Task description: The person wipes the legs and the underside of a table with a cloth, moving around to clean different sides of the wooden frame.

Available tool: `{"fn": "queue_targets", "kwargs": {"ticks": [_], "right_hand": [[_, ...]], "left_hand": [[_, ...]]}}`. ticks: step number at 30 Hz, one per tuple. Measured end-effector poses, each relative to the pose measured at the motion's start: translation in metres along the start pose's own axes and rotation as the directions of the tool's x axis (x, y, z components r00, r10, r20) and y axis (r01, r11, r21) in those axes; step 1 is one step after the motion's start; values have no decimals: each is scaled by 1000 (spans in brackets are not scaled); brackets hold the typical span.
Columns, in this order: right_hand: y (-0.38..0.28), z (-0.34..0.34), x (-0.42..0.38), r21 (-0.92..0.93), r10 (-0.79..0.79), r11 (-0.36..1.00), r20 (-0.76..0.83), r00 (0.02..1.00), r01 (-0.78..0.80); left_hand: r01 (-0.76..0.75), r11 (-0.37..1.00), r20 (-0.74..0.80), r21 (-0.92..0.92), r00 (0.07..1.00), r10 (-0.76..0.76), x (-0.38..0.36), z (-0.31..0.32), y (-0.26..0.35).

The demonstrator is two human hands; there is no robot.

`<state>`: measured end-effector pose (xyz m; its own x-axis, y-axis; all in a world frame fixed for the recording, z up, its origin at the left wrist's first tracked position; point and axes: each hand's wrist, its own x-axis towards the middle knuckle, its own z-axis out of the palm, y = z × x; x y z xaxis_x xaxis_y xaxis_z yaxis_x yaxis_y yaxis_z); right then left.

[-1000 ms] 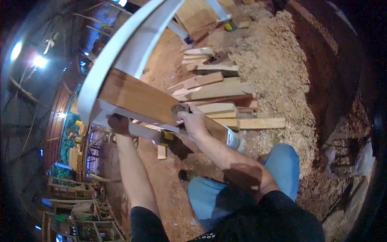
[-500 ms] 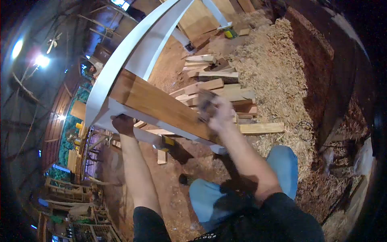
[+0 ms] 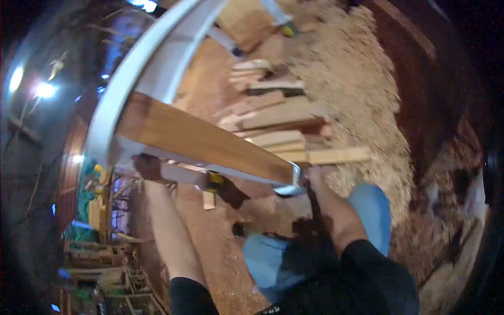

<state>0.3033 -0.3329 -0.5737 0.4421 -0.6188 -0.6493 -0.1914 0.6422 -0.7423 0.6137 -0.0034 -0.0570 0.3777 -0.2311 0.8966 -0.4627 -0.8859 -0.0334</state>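
Note:
A long brown wooden board [image 3: 205, 134] sits in a white frame [image 3: 118, 89] with a curved side, slanting from upper left toward my knees. My left hand [image 3: 148, 165], dark in shadow, is closed on the white lower edge near the far end of the board. My right hand [image 3: 313, 176] is at the near end of the board, beside the white end piece [image 3: 295, 176]. Its fingers are partly hidden and blurred, and I cannot make out what they hold.
Several cut wood pieces [image 3: 278, 115] lie stacked on the earth floor beyond the board. A pile of wood shavings [image 3: 352, 79] spreads along the right. White legs with yellow-and-black ends [image 3: 215, 181] stick out from the frame. My knees [image 3: 370, 210] are close below.
My right hand, which held a dark brown block over the board, has moved down and right to its near end. The view has shifted, and my left hand stays on the frame.

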Motion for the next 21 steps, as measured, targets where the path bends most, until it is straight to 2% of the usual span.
{"fn": "queue_targets", "kwargs": {"ticks": [3, 5, 6, 9, 10, 11, 12, 13, 15, 17, 20, 21], "right_hand": [[2, 16, 6, -52, -297, 948, 194, 935, 312], [-1, 28, -1, 16, -358, 931, 231, 905, 365], [-16, 32, -18, 153, -297, 951, 230, 927, 267], [6, 55, 15, -250, -425, 855, 165, 890, 455], [-5, 63, 14, 24, -318, 946, 268, 909, 324], [-16, 66, 6, 267, -228, 955, 394, 890, 127], [-28, 63, -7, 456, -167, 883, 524, 835, -110], [-82, 60, -68, 473, -179, 881, 372, 911, -20], [-148, 63, -119, 470, -232, 883, 474, 849, -21], [-234, 61, -202, 589, -329, 805, 541, 774, -70], [-312, 86, -269, 674, -457, 730, 600, 656, -109], [-339, 91, -295, 695, -492, 709, 607, 624, -117]], "left_hand": [[33, 986, -117, 162, 993, -14, -2, -30, 47], [163, 980, 7, -111, 987, -163, -2, -41, 63], [152, 947, 131, -281, 984, -120, 2, -59, 79], [48, 914, 124, -403, 992, 3, 10, -44, 65], [18, 898, 125, -439, 991, 41, 10, -35, 53], [-7, 880, 129, -475, 989, 77, 8, -27, 43], [13, 845, 135, -535, 988, 70, 5, -19, 36], [34, 805, 141, -593, 988, 63, 1, -11, 30], [124, 705, 160, -698, 987, -15, -1, -3, 27], [166, 676, 177, -718, 983, -54, 0, -9, 35], [63, 728, 132, -682, 990, 39, 6, -4, 26], [164, 565, 178, -809, 984, -30, 7, -6, 32]]}}
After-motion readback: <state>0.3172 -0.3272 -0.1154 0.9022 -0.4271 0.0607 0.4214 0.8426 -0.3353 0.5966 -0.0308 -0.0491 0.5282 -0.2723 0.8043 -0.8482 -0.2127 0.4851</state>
